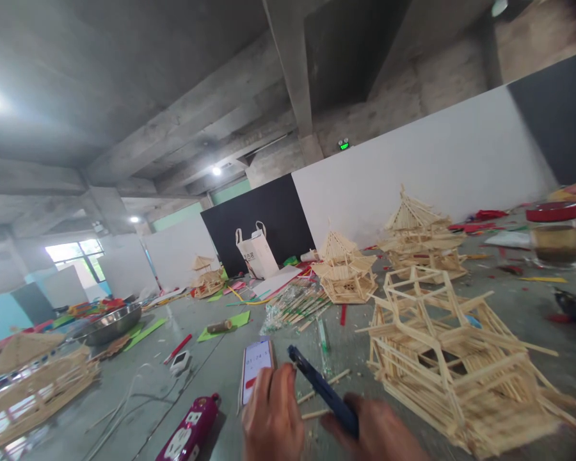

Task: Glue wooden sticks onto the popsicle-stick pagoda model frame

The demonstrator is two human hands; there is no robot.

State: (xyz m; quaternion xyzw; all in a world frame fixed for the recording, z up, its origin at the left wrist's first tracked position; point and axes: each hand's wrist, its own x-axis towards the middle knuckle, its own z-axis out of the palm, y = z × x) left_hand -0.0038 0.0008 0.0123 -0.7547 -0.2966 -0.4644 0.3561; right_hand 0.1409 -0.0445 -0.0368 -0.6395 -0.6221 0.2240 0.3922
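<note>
Head camera is looking across a grey table (509, 301) where a glass jar (556, 238) with a red lid is standing at the right, holding something brown. A steel bowl (109, 323) is sitting at the left; its contents cannot be made out. A white paper bag (255, 253) is leaning against the partition. Five stick-built model pavilions are showing; the nearest stick pavilion (454, 365) is standing just right of the hands. The right hand (381, 432) is clenching a dark blue cutter (322, 389), blade end pointing up-left. The left hand (272, 416) is resting, fingers curled, against a phone (255, 368); whether it is gripping anything cannot be told. Loose sticks (317, 392) are lying between them. A maroon power strip (188, 430) is lying at the lower left.
</note>
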